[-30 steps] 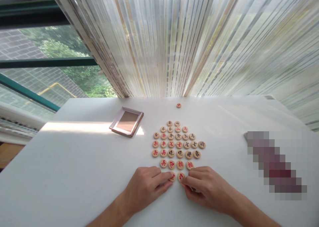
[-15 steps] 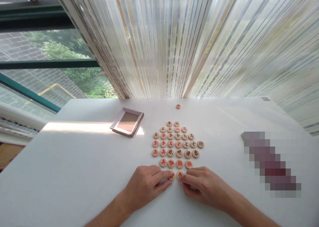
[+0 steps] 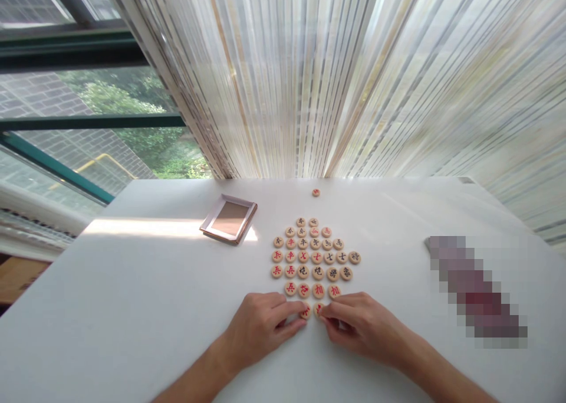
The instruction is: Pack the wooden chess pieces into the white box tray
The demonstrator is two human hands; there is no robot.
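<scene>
Round wooden Chinese chess pieces with red or black characters lie in rows on the white table (image 3: 132, 308). In the nearest row are two red-marked pieces, side by side with a small gap. My left hand (image 3: 263, 326) pinches the left red chess piece (image 3: 306, 312) between thumb and fingers. The right red chess piece (image 3: 318, 310) is pinched by my right hand (image 3: 365, 326), whose fingertips cover part of its character. Just beyond them is a row with a red chess piece (image 3: 318, 290) and several others. Black-marked pieces such as a black chess piece (image 3: 317, 272) lie farther back.
A shallow open box (image 3: 204, 231) rests at the back left, partly in a strip of sunlight. One lone red chess piece (image 3: 316, 193) lies near the far edge. A blurred-out long object (image 3: 480, 291) is on the right. Striped curtains (image 3: 283, 84) hang behind the table.
The two nearest pieces are slightly closer together, with both hands still on them. The whole view has shifted slightly.
</scene>
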